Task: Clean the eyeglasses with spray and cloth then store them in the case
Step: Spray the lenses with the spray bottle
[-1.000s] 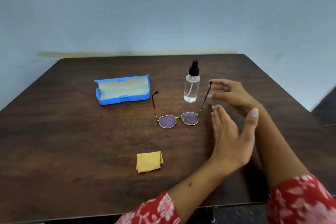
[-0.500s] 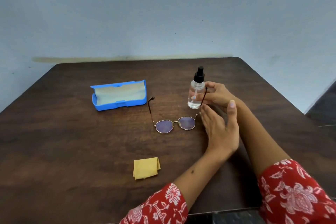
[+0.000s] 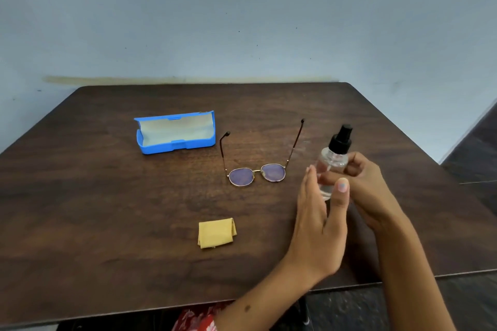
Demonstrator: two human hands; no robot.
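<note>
My right hand (image 3: 368, 185) grips a clear spray bottle (image 3: 333, 161) with a black pump top, lifted off the table and tilted. My left hand (image 3: 320, 220) stands edge-up beside the bottle with straight fingers and holds nothing. Gold-rimmed eyeglasses (image 3: 256, 173) lie on the table with both arms unfolded, left of the bottle. A folded yellow cloth (image 3: 216, 232) lies nearer me. The blue case (image 3: 176, 133) sits open at the back left, with nothing inside.
A dark wooden table (image 3: 107, 196) carries everything; its far edge meets a pale blue wall. The near edge runs just below my forearms. A dark floor strip shows at the right.
My right hand has closed round the spray bottle, lifted it and brought it right and toward me. My left hand has followed beside it. Glasses, cloth and case have stayed put.
</note>
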